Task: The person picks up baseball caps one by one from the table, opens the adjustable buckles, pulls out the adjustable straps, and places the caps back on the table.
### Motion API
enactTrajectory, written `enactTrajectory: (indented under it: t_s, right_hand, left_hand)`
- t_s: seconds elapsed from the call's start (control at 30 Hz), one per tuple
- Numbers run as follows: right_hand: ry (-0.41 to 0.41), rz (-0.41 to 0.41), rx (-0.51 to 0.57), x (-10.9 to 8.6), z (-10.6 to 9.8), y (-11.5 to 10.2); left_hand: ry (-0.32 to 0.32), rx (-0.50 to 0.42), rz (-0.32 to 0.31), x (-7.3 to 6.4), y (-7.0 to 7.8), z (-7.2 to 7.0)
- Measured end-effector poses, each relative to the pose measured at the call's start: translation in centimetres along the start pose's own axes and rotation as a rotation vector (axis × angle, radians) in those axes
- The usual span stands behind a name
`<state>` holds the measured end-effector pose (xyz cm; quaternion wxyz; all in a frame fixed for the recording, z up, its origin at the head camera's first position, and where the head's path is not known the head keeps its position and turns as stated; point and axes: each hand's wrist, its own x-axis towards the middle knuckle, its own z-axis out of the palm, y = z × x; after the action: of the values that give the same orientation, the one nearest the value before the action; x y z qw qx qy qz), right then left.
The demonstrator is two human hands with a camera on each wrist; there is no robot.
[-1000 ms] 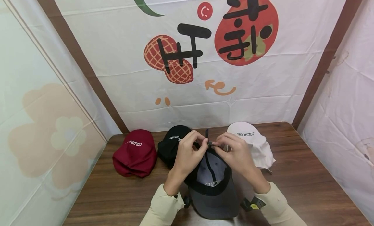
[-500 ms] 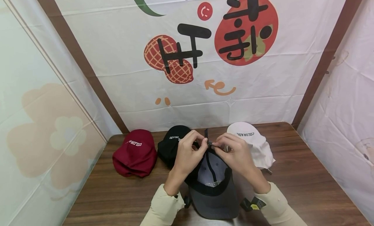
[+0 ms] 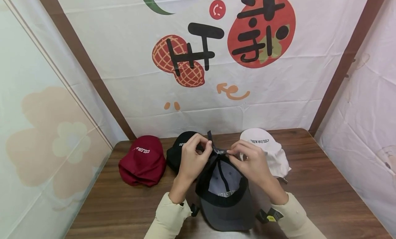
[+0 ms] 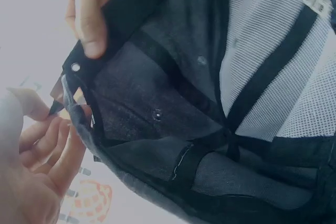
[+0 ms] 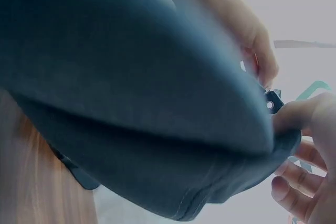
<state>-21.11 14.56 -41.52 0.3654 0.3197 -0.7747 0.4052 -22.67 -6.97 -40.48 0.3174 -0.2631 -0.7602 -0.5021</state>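
A dark grey baseball cap (image 3: 229, 215) lies with its brim toward me and its inside facing up. At its back edge, my left hand (image 3: 192, 158) pinches the black adjustment strap (image 3: 210, 136), whose free end sticks up past the fingers. My right hand (image 3: 252, 163) pinches the other side of the strap, by a small metal buckle (image 3: 220, 151). In the left wrist view, the cap's mesh lining (image 4: 273, 51) and dark sweatband show, with a metal eyelet (image 4: 75, 67) near the thumb. The cap's outside (image 5: 131, 77) fills much of the right wrist view.
Behind the hands, a black cap (image 3: 177, 153) is partly hidden by my left hand. A maroon cap (image 3: 143, 161) sits at the left, and a white cap (image 3: 266, 151) stands behind my right hand. The wooden table (image 3: 321, 191) ends at a printed cloth wall (image 3: 278, 101).
My left hand has shifted left and slightly away from the right hand, tilting the strap end left. More of the strap and buckle shows between the hands. My right hand has barely moved.
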Motion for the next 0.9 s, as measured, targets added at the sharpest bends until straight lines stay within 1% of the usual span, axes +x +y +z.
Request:
enactTrajectory:
  t_s: [0.13,0.2,0.37,0.6,0.9]
  right_hand:
    - [-0.010,0.029,-0.016,0.19,-0.18,-0.14]
    - [-0.014,0.039,-0.020,0.19,-0.22,-0.21]
    - [-0.013,0.052,-0.029,0.07,-0.17,-0.08]
    - [-0.016,0.056,-0.055,0.00,-0.24,0.07]
    - [-0.040,0.047,-0.097,0.25,0.04,0.03]
  left_hand:
    - [-0.033,-0.016,-0.024,0.13,0.00,-0.18]
    - [-0.034,-0.018,-0.030,0.13,0.05,-0.18]
    - [-0.040,-0.057,-0.031,0.09,0.14,-0.17]
    - [-0.061,-0.126,-0.044,0.02,-0.02,-0.09]
    - [-0.068,-0.140,-0.040,0.06,0.02,0.09]
